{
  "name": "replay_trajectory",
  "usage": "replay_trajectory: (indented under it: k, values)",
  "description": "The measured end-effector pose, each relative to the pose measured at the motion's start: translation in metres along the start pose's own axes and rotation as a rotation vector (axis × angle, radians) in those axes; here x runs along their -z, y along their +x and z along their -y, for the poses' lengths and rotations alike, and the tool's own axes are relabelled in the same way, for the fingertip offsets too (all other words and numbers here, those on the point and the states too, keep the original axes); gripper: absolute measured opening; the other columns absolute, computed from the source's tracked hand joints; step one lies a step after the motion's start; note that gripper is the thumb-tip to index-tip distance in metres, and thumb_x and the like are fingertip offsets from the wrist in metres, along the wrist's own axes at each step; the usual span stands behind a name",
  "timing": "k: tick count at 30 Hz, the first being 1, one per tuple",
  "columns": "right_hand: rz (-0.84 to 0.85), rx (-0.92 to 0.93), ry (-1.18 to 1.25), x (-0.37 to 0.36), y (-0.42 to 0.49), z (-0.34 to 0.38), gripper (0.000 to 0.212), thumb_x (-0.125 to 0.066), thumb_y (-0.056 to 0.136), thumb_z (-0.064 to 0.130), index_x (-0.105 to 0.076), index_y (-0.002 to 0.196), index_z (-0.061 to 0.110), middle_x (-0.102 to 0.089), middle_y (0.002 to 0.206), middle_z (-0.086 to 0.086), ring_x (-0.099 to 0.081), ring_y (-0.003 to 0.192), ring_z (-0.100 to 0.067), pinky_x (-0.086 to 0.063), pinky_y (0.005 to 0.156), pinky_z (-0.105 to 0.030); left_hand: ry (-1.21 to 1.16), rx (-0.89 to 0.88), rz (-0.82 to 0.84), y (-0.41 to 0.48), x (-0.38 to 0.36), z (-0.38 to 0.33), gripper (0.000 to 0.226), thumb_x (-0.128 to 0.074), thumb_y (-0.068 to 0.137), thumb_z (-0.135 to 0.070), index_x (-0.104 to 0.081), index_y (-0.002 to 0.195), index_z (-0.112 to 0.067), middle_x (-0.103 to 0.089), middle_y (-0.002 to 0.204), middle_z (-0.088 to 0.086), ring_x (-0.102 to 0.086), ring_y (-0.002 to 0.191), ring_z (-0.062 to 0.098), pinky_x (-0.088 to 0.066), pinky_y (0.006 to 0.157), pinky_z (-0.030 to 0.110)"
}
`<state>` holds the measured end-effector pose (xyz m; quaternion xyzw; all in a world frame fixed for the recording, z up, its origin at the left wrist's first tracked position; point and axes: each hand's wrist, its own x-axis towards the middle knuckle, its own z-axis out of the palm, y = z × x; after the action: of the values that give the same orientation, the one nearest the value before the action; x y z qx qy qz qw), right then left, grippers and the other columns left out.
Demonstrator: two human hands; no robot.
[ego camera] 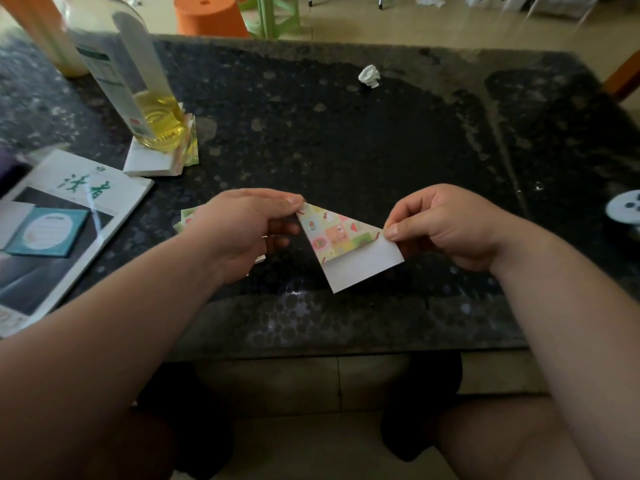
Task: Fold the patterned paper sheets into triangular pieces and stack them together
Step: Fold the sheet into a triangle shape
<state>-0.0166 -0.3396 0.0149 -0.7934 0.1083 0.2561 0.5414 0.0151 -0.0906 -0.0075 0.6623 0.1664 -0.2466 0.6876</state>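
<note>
A patterned paper sheet (341,242) hangs above the dark table (346,133), partly folded: a colourful triangular flap lies over its white back. My left hand (242,230) pinches the top left corner. My right hand (446,226) pinches the right corner where the flap meets the white side. Behind my left hand, more patterned pieces (188,216) lie on the table, mostly hidden. A stack of white sheets with patterned edges (162,157) sits at the left under an oil bottle (138,81).
A magazine (65,223) with a teal card on it lies at the left edge. A crumpled white paper ball (370,76) sits at the back centre. A round white object (625,206) is at the right edge. Orange and green stools stand beyond the table.
</note>
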Motion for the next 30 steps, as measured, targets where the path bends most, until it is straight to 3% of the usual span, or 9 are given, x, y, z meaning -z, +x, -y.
replay_trajectory:
  k: [5, 8, 12, 15, 18, 22, 24, 27, 30]
  values:
    - [-0.033, 0.021, 0.006, -0.004, 0.001, -0.002, 0.027, -0.067, 0.094, 0.003, -0.074, 0.071, 0.014, -0.073, 0.072, -0.002, -0.069, 0.068, -0.013, -0.053, 0.061, -0.026, 0.055, -0.024, 0.013, 0.001, 0.006, -0.003, 0.008, -0.068, 0.095, -0.009, -0.074, 0.092, -0.008, -0.077, 0.092, 0.015, -0.066, 0.076, 0.019, -0.052, 0.071, 0.034]
    - [-0.044, -0.010, -0.041, -0.012, 0.006, -0.005, 0.019, -0.066, 0.097, 0.008, -0.073, 0.079, 0.013, -0.072, 0.083, -0.006, -0.070, 0.077, -0.020, -0.057, 0.065, -0.030, 0.147, -0.020, 0.058, -0.001, 0.005, -0.003, 0.003, -0.067, 0.095, -0.010, -0.070, 0.096, -0.008, -0.077, 0.100, 0.017, -0.073, 0.086, 0.024, -0.058, 0.079, 0.037]
    - [-0.065, -0.039, -0.109, -0.027, 0.009, -0.008, 0.014, -0.069, 0.097, 0.016, -0.074, 0.085, 0.015, -0.074, 0.092, -0.007, -0.074, 0.084, -0.021, -0.061, 0.067, -0.031, -0.042, 0.043, 0.092, -0.006, -0.013, 0.006, 0.038, -0.073, 0.085, 0.000, -0.063, 0.121, -0.008, -0.074, 0.109, 0.018, -0.077, 0.093, 0.027, -0.062, 0.079, 0.040]
    - [-0.180, 0.003, -0.014, -0.031, 0.010, -0.008, 0.014, -0.068, 0.098, 0.016, -0.074, 0.085, 0.014, -0.074, 0.093, -0.008, -0.071, 0.080, -0.019, -0.058, 0.062, -0.027, -0.298, 0.105, -0.004, -0.005, -0.024, 0.012, 0.056, -0.072, 0.082, 0.011, -0.053, 0.132, -0.006, -0.072, 0.111, 0.024, -0.077, 0.086, 0.030, -0.063, 0.066, 0.040]
    - [-0.284, 0.007, 0.068, -0.033, 0.011, -0.010, 0.014, -0.068, 0.098, 0.016, -0.074, 0.086, 0.014, -0.074, 0.094, -0.009, -0.069, 0.076, -0.017, -0.055, 0.058, -0.024, -0.389, 0.148, 0.027, -0.003, -0.025, 0.019, 0.068, -0.073, 0.083, 0.010, -0.045, 0.143, -0.005, -0.076, 0.106, 0.021, -0.077, 0.089, 0.033, -0.064, 0.067, 0.042]
    - [-0.282, -0.036, 0.107, -0.036, 0.011, -0.016, 0.011, -0.069, 0.096, 0.015, -0.075, 0.087, 0.014, -0.075, 0.090, -0.008, -0.071, 0.075, -0.018, -0.057, 0.059, -0.026, -0.151, 0.124, 0.006, 0.003, -0.026, 0.024, 0.067, -0.073, 0.089, 0.000, -0.045, 0.148, -0.014, -0.076, 0.110, 0.013, -0.078, 0.089, 0.030, -0.064, 0.078, 0.047]
    - [-0.226, -0.010, 0.109, -0.034, 0.010, -0.018, 0.011, -0.066, 0.095, 0.003, -0.072, 0.093, 0.011, -0.076, 0.083, -0.008, -0.073, 0.070, -0.019, -0.058, 0.059, -0.029, 0.068, 0.040, -0.032, 0.008, -0.024, 0.023, 0.069, -0.076, 0.090, -0.007, -0.044, 0.150, -0.019, -0.078, 0.103, 0.005, -0.078, 0.087, 0.023, -0.063, 0.080, 0.046]
    - [-0.132, 0.129, 0.099, -0.026, 0.005, -0.025, 0.043, -0.048, 0.089, -0.021, -0.063, 0.106, 0.015, -0.077, 0.081, -0.006, -0.076, 0.074, -0.022, -0.060, 0.062, -0.031, 0.293, -0.055, 0.052, 0.011, -0.020, 0.016, 0.061, -0.074, 0.093, -0.013, -0.048, 0.147, -0.021, -0.079, 0.097, 0.000, -0.077, 0.091, 0.019, -0.062, 0.088, 0.046]
    - [-0.069, 0.262, -0.025, -0.027, -0.001, -0.033, 0.052, -0.052, 0.089, -0.022, -0.068, 0.105, 0.024, -0.078, 0.087, 0.003, -0.076, 0.084, -0.015, -0.062, 0.072, -0.027, 0.374, -0.120, 0.153, 0.010, -0.019, 0.012, 0.045, -0.069, 0.096, -0.012, -0.057, 0.138, -0.023, -0.079, 0.099, 0.003, -0.076, 0.094, 0.021, -0.059, 0.093, 0.048]
